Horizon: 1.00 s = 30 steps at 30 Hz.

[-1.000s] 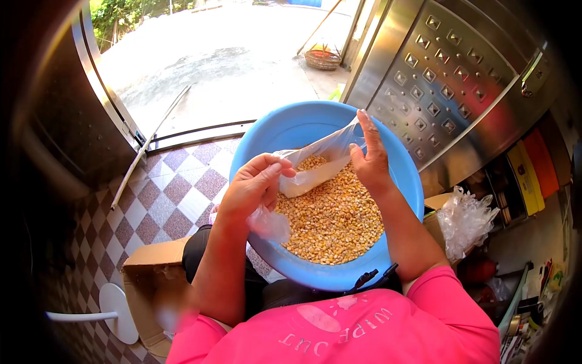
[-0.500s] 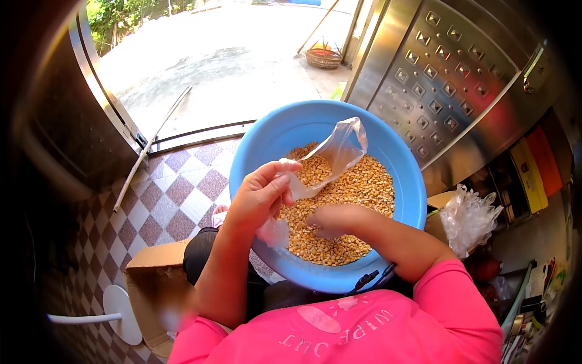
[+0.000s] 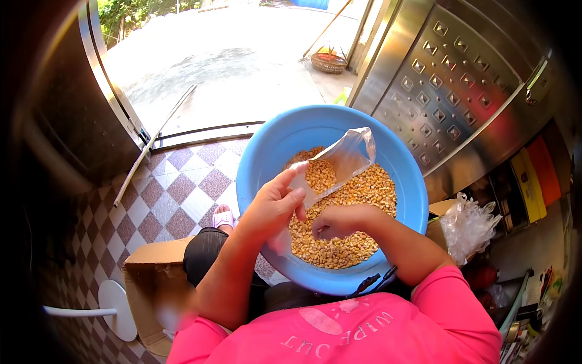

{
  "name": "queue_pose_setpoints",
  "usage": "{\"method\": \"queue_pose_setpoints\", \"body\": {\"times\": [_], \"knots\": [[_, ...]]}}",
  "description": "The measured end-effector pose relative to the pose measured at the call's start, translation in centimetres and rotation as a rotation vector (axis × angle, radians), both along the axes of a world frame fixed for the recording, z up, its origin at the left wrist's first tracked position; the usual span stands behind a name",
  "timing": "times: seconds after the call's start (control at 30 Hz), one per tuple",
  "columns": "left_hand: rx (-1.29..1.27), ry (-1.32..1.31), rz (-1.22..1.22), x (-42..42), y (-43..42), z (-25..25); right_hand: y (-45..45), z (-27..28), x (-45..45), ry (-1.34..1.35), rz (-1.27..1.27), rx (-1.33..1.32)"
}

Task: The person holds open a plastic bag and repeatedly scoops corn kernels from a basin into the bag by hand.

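A blue plastic tub [image 3: 411,194] in front of me holds a heap of dried corn kernels [image 3: 373,189]. My left hand [image 3: 276,209] is over the tub's left part, thumb and fingers closed on the edge of a clear plastic bag [image 3: 350,155]. The bag's mouth spreads out over the corn, and its lower end hangs beneath my left hand. Just above the kernels is my right hand [image 3: 339,222], with its fingers curled inward. Whatever lies inside those curled fingers is hidden.
An open cardboard box [image 3: 142,267] stands at my left, near a white round base [image 3: 117,309]. Crumpled clear bags [image 3: 467,227] sit at the right. A pole [image 3: 154,142] lies across the door sill. A wicker basket [image 3: 329,62] stands outside.
My right hand has come up slightly from the kernels, with its fingers curled. The left hand still grips the bag. The whole view has shifted a little.
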<state>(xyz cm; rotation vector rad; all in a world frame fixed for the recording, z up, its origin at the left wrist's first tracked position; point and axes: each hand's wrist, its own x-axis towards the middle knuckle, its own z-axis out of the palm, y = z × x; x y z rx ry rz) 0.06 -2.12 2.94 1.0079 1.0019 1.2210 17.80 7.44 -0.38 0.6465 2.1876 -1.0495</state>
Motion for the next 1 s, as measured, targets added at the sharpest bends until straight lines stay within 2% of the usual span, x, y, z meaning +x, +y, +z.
{"method": "queue_pose_setpoints", "body": {"times": [0.03,0.1,0.17,0.2,0.23,0.3,0.33,0.37,0.43,0.47,0.5,0.57,0.9,1.0], "knots": [[0.004,0.028,-0.002,0.1,0.0,-0.1,0.3,0.9,0.2,0.059,-0.1,-0.06],[0.009,0.056,-0.003,0.1,0.1,-0.3,1.5,1.4,1.2,0.143,-0.109,-0.126],[0.011,0.02,-0.02,0.1,0.1,-0.6,2.3,2.6,1.8,0.298,-0.317,-0.466],[0.012,0.02,-0.021,0.1,0.1,-0.5,2.5,2.9,2.2,0.406,-0.408,-0.559],[0.01,0.038,-0.025,0.2,0.1,-0.5,2.7,2.9,2.3,0.406,-0.408,-0.557],[0.011,0.056,-0.028,0.2,0.1,-0.4,3.1,2.5,2.4,0.675,-0.812,-0.714],[0.004,0.054,-0.026,0.2,0.1,-0.2,3.9,2.1,2.5,0.763,-0.807,-0.777],[-0.004,0.052,-0.026,0.2,0.1,-0.2,4.0,1.8,2.4,0.762,-0.805,-0.777],[0.0,0.044,-0.023,0.3,0.1,-0.4,3.8,1.6,2.0,0.945,-0.911,-0.636],[0.003,0.035,-0.022,0.3,0.2,-0.5,3.8,1.9,2.0,0.925,-0.915,-0.522],[0.003,0.034,-0.021,0.2,0.2,-0.4,3.9,1.9,2.0,0.924,-0.915,-0.522],[-0.005,0.048,-0.05,-0.1,0.1,-0.1,4.2,1.6,2.0,0.94,-0.84,-0.256],[0.001,0.11,0.027,0.2,0.9,-0.6,6.8,0.3,3.7,0.882,-0.842,-0.299],[0.001,0.103,0.031,-0.2,1.2,-1.1,5.5,2.0,3.6,0.795,-0.742,-0.575]]}}
